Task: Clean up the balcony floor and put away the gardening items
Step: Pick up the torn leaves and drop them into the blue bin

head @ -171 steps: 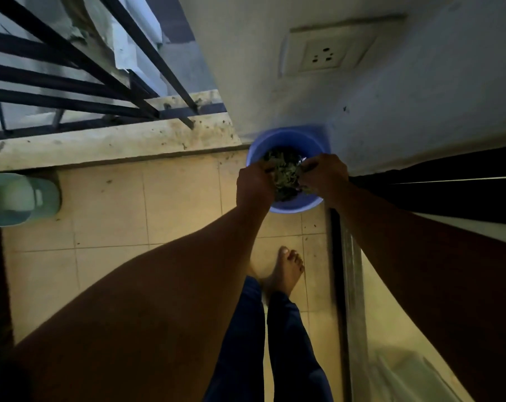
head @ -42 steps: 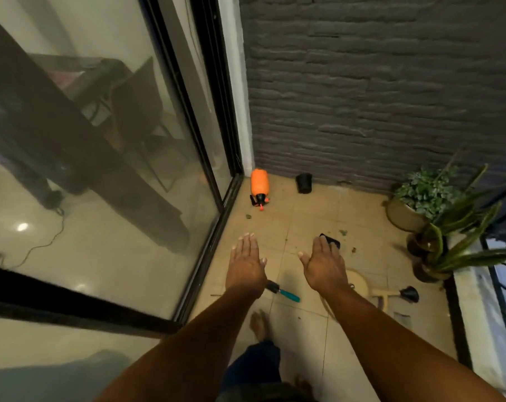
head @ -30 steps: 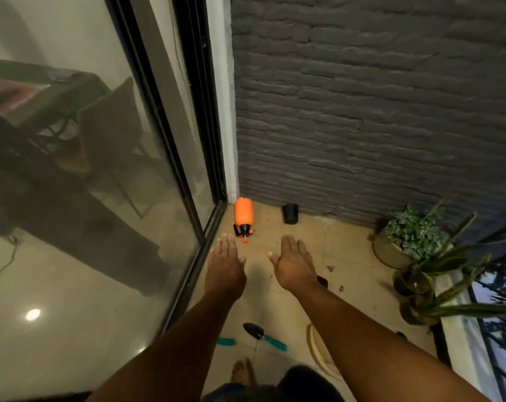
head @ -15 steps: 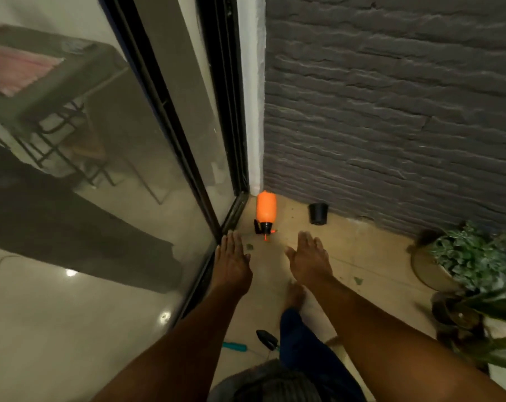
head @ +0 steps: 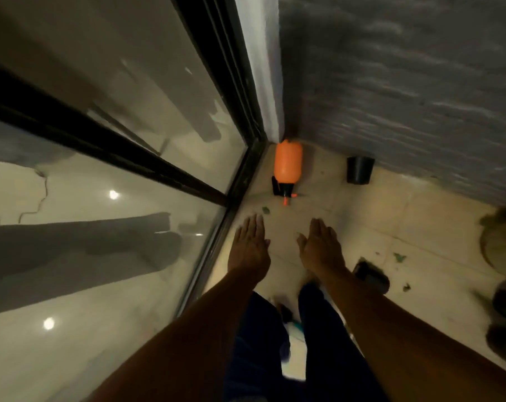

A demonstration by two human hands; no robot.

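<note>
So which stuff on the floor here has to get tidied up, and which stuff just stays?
To tidy:
orange spray bottle, lying in the corner
small black pot by the wall
leaf bits on the tiles

Just there:
glass door
grey brick wall

Both hands, left hand and right hand, are empty.

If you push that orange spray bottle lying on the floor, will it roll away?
Probably. The orange spray bottle lies on its side and looks round, so it may roll. Its black nozzle end would likely catch and stop it. It looks plastic, so probably light unless full.
</note>
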